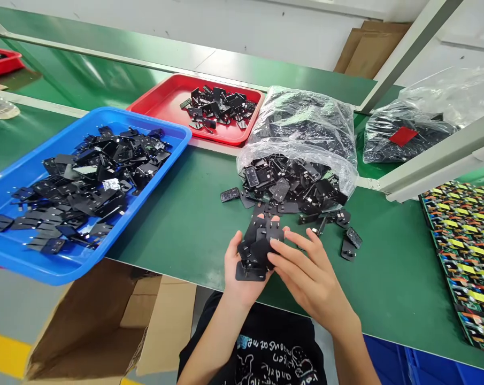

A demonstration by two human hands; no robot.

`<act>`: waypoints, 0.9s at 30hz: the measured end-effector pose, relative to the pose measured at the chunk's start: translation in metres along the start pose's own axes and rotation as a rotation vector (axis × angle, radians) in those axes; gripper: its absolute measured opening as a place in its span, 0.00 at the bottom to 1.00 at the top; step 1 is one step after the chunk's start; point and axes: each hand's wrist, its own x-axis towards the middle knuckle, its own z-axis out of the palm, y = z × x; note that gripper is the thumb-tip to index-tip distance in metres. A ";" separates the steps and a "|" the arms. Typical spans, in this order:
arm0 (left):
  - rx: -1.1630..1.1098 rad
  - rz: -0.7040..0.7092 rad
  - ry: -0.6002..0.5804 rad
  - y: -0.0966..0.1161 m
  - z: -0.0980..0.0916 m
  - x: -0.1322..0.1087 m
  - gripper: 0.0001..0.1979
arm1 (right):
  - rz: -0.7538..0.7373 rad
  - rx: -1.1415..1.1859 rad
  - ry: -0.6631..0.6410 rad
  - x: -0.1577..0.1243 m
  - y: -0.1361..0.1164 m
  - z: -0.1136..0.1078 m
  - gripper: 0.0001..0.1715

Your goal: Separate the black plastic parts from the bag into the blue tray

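A loose heap of flat black plastic plug pieces point(260, 246), some with small metal pins, lies in my left hand point(242, 289). That palm is turned up and its thumb curls along the heap's side. My right hand point(314, 272) reaches in from the right with fingers stretched and slightly apart, fingertips touching the held pieces. Just beyond my hands, a clear plastic bag point(301, 123) spills more of the same black pieces point(282, 190) onto the green tabletop point(177, 214). A few stray pieces point(348, 246) lie to the right.
On the left, a blue tray point(85, 270) holds many black pieces; behind it stands a red tray point(157, 96) with more. A second filled bag point(410, 133) sits behind a metal post point(438, 155). Circuit boards point(466, 256) line the right. Below is an open cardboard box point(165, 321).
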 end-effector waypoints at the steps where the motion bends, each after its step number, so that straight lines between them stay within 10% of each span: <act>1: 0.002 -0.008 0.004 0.000 0.001 -0.001 0.25 | 0.008 -0.007 -0.013 0.001 0.000 0.002 0.18; 11: -0.035 0.003 0.029 0.001 -0.001 0.001 0.23 | 0.102 -0.022 0.035 0.001 -0.001 0.012 0.16; 17: -0.023 -0.006 -0.046 0.008 0.001 -0.003 0.24 | 0.223 -0.003 0.284 -0.017 0.013 0.002 0.15; 27: 0.039 0.082 -0.041 0.023 0.000 -0.003 0.25 | 0.500 -0.230 -0.050 -0.081 0.050 0.015 0.23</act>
